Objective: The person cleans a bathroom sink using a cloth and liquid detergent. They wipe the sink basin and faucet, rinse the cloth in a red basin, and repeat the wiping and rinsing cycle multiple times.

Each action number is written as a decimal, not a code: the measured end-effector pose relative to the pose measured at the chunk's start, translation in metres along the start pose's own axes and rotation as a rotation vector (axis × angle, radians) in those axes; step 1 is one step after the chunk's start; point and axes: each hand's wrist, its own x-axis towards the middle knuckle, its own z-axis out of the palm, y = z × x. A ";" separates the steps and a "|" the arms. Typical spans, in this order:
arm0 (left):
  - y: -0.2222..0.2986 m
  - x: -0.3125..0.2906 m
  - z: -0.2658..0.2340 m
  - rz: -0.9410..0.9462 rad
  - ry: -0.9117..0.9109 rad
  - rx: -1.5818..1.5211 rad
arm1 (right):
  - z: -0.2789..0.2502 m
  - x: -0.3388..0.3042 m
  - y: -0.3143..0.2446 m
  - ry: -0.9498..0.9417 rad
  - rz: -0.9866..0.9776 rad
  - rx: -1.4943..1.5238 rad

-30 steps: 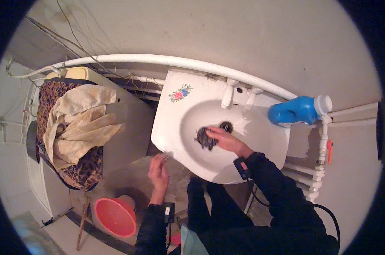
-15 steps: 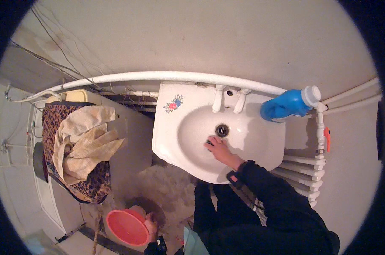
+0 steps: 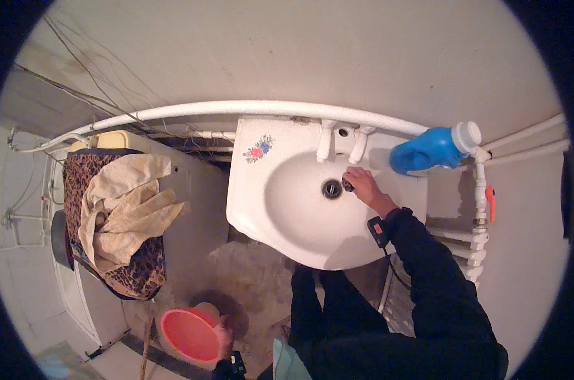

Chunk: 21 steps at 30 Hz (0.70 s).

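Observation:
My right hand [image 3: 364, 188] is inside the white washbasin [image 3: 243, 209], on the right side of the drain [image 3: 332, 189]. Its fingers close on a small dark scrubber-like thing [image 3: 347, 184], mostly covered, so its exact kind does not show. Low on the left, my left hand [image 3: 222, 339] grips the rim of a red plastic bowl [image 3: 189, 335]. The bowl is tilted, its opening facing up toward me. Two white tap handles [image 3: 325, 142] stand at the back of the washbasin.
A blue bottle with a white cap [image 3: 426, 151] rests on the washbasin's right back corner. White pipes [image 3: 480, 190] run along the right wall. To the left, a beige towel [image 3: 129, 209] lies over a leopard-print cloth [image 3: 78, 183] on a white appliance [image 3: 195, 202].
My right hand has moved with the dark thing from the front left of the drain to its right side, higher up the bowl wall. My left hand stays on the red bowl.

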 end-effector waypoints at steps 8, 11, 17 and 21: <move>-0.016 0.003 0.023 0.005 -0.066 0.033 | -0.022 -0.104 -0.068 -0.288 0.089 0.190; -0.017 0.012 0.032 0.032 -0.051 -0.097 | -0.045 -0.106 -0.086 -0.421 0.163 0.271; 0.011 0.010 0.024 0.004 -0.048 -0.089 | -0.055 -0.070 -0.094 -0.445 0.165 1.038; 0.017 0.001 0.015 0.061 0.000 0.054 | -0.026 -0.037 -0.058 0.112 0.718 0.686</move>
